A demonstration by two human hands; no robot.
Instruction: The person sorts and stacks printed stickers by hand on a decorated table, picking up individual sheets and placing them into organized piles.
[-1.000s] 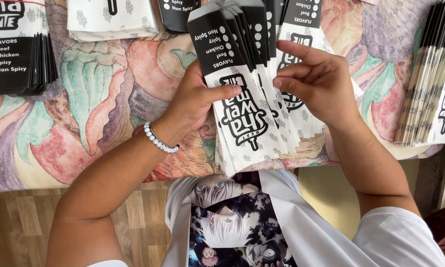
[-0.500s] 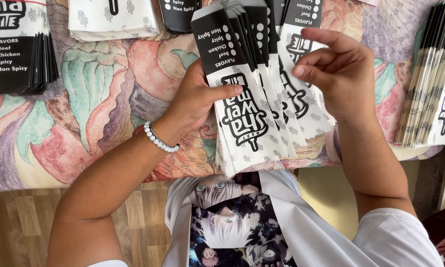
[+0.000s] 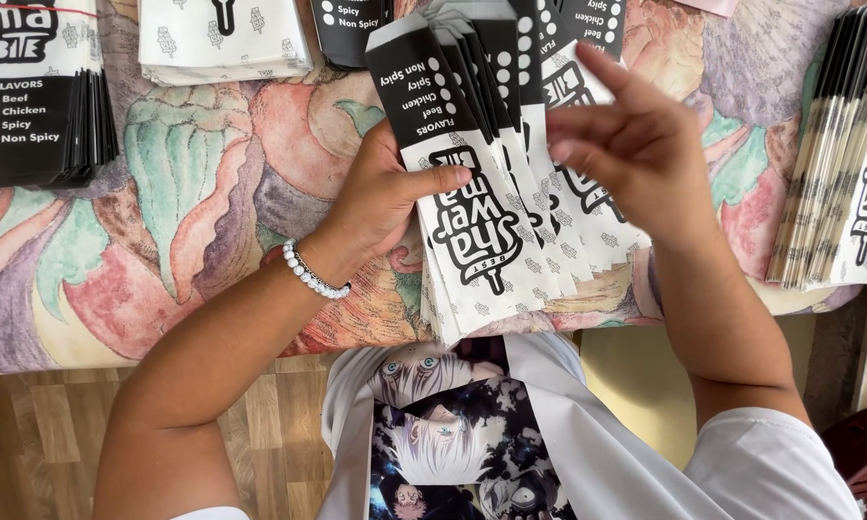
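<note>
Two hands (image 3: 385, 197) (image 3: 636, 144), one bracelet (image 3: 313, 274), five stacks of paper sleeves (image 3: 491, 193).

The right-hand stack of paper sleeves (image 3: 853, 154) is cut off by the frame edge.

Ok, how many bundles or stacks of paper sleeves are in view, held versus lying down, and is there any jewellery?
Fanned bundle of sleeves held in the left hand: 1
Sleeve stacks lying on the patterned cloth: 4
Beaded bracelet: 1
Total: 6
</note>
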